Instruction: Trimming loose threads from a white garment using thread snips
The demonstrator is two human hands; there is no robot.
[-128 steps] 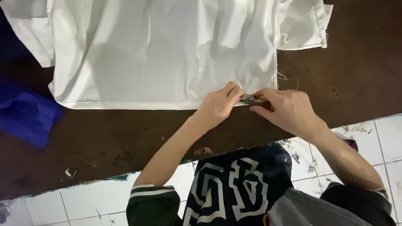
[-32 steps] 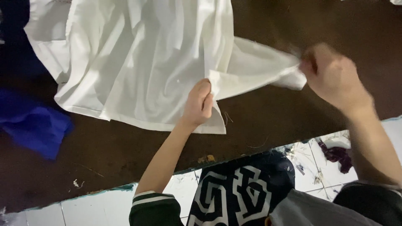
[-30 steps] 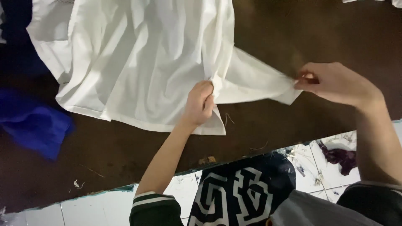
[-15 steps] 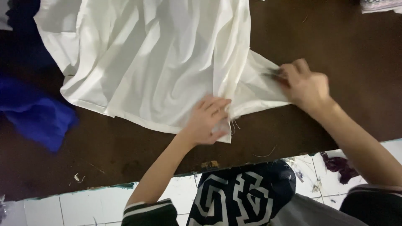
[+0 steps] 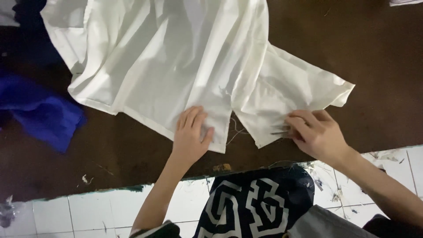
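A white cloth garment (image 5: 176,57) lies spread and creased on a dark brown table (image 5: 379,66). My left hand (image 5: 190,134) rests flat on its lower hem, fingers apart. My right hand (image 5: 315,134) presses on the lower edge of a side flap of the cloth and grips a small metal tool (image 5: 278,131), whose thin tips point left onto the fabric. Loose threads (image 5: 235,130) hang from the hem between my hands.
A blue cloth (image 5: 37,110) lies at the table's left side, with darker fabric behind it. The table's near edge runs above a white tiled floor (image 5: 88,211). Small scraps and thread bits lie on the tabletop and tiles.
The cloth has been turned and pulled so a side flap now lies flat. My right hand came down from holding the flap up to pressing it on the table. My left hand flattened.
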